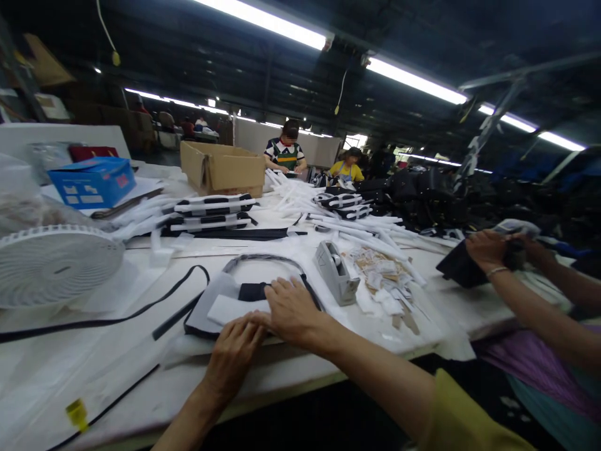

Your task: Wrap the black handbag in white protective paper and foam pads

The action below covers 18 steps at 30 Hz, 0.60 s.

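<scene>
The left hand (235, 351) reaches up from below with its wrist bent, fingers close together at the near edge of a black-and-white bag (200, 311); the right hand (293, 313) comes in from the right, palm down, fingers bent over the bag's black patch (253, 292). The two hands meet at the thumb side, the bag lying directly under and just beyond the grip, with a white sheet (235, 309) against the left fingertips. Whether either grip pinches the bag or only presses it, I cannot tell. The pale table (370, 360) carries a tape dispenser (338, 275) just right of the grip, a heap of scraps (385, 275) past that, a black strap (141, 310) to the left and a cardboard box (223, 168) well beyond. Farther out, people work under tube lights (267, 22) in a dark room. Both thumbs are hard to make out, the round white fan (61, 266) left of the grip is cut off by the frame, and the dark heap (413, 191) far right blurs together.
</scene>
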Tool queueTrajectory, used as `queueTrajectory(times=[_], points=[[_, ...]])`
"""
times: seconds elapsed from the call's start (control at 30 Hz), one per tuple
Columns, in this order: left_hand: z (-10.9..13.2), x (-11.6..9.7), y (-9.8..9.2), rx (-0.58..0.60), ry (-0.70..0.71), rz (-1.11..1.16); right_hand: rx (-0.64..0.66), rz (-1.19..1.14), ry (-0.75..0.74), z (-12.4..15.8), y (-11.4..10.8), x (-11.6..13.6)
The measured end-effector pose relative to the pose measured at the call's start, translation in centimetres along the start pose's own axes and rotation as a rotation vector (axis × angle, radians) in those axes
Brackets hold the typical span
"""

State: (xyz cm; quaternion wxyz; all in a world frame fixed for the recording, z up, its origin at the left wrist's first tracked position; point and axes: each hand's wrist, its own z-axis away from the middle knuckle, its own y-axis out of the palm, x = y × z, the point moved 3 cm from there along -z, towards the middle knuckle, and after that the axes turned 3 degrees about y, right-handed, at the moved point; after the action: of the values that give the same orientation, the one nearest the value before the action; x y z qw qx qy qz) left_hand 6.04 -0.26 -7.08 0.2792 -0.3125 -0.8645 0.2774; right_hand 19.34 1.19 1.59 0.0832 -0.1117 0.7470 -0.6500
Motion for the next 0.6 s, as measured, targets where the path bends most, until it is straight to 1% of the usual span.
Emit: queueTrajectory(times=[0.03, 0.07, 0.13, 0.2, 0.27, 0.37, 0.4, 0.47, 0.53, 0.6], points=[[0.1, 0.0, 0.0, -0.002, 0.004, -0.003, -0.003, -0.047, 0.003, -1.2, 0.3, 0.0], [0.1, 0.1, 0.1, -0.016, -0.002, -0.006, 0.027, -0.085, 0.028, -2.2, 0.9, -0.2], [0.3, 0.2, 0.2, -0.043, -0.004, -0.003, 0.154, -0.144, 0.129, -3.5, 2.5, -1.6], [0.5, 0.3, 0.4, -0.046, -0.002, 0.01, 0.263, -0.202, 0.217, -3.9, 3.7, -3.4], [0.8, 0.5, 0.7, -0.033, 0.015, 0.024, 0.324, -0.244, 0.242, -3.6, 3.8, -4.8], [1.5, 1.0, 1.6, -0.02, 0.027, 0.031, 0.399, -0.227, 0.233, -3.1, 2.8, -5.3], [1.8, 1.2, 1.9, -0.016, 0.031, 0.033, 0.396, -0.209, 0.231, -2.9, 2.4, -5.2], [2.2, 1.5, 2.6, -0.02, 0.02, 0.039, 0.343, -0.179, 0.221, -2.6, 1.9, -5.0], [2.4, 1.5, 3.1, -0.034, 0.013, 0.05, 0.309, -0.18, 0.209, -2.0, 2.0, -4.9], [2.4, 1.4, 3.3, -0.047, -0.01, 0.066, 0.33, -0.226, 0.215, -1.3, 2.5, -5.2]])
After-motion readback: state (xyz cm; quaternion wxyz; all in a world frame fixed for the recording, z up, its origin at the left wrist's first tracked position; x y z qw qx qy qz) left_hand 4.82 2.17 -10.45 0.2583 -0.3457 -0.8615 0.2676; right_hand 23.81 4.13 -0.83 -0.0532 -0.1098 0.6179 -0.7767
